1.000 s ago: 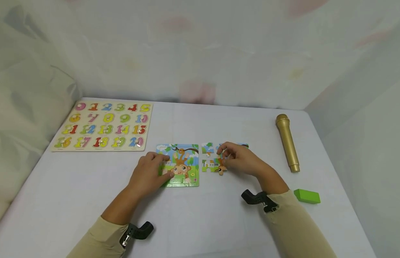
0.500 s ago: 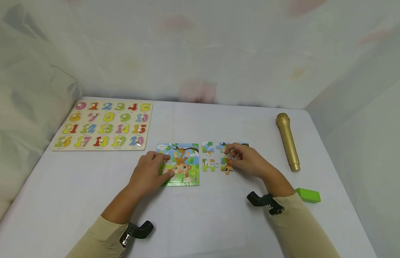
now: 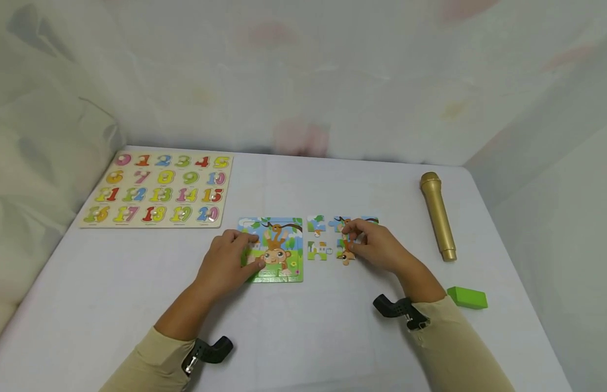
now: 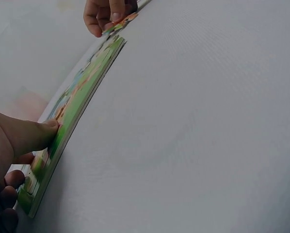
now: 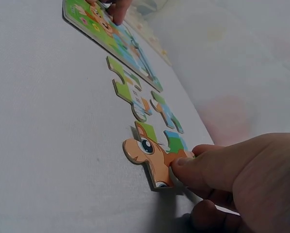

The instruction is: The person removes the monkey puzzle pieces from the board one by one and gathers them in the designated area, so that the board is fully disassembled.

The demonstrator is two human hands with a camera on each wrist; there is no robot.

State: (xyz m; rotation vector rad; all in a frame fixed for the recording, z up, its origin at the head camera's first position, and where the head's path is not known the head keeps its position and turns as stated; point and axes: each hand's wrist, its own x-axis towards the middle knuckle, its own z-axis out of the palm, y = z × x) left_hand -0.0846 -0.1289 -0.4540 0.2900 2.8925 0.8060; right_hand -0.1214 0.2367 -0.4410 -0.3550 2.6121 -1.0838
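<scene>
In the head view a square monkey jigsaw board (image 3: 279, 280) lies mid-table. My left hand (image 3: 224, 265) rests on its left side, thumb and index finger stretched over the picture; the left wrist view shows the thumb (image 4: 36, 136) pressing on the surface. To the right of the board, my right hand (image 3: 376, 246) pinches a puzzle piece (image 5: 157, 158) showing a monkey's eye and ear. Beside it lie a green-and-white puzzle piece (image 3: 316, 251), a blue-and-green puzzle piece (image 3: 316, 224) and further pieces partly hidden behind the fingers.
A wooden number board (image 3: 156, 188) lies at the back left of the white table (image 3: 303, 337). At the right are a gold microphone (image 3: 437, 218) and a green block (image 3: 467, 298). A pale curtain (image 3: 303, 71) hangs behind the table.
My right hand has shifted slightly right with the monkey-eye puzzle piece, away from the green-and-white piece, and has stayed nearly still over the last half second. My left hand has not moved.
</scene>
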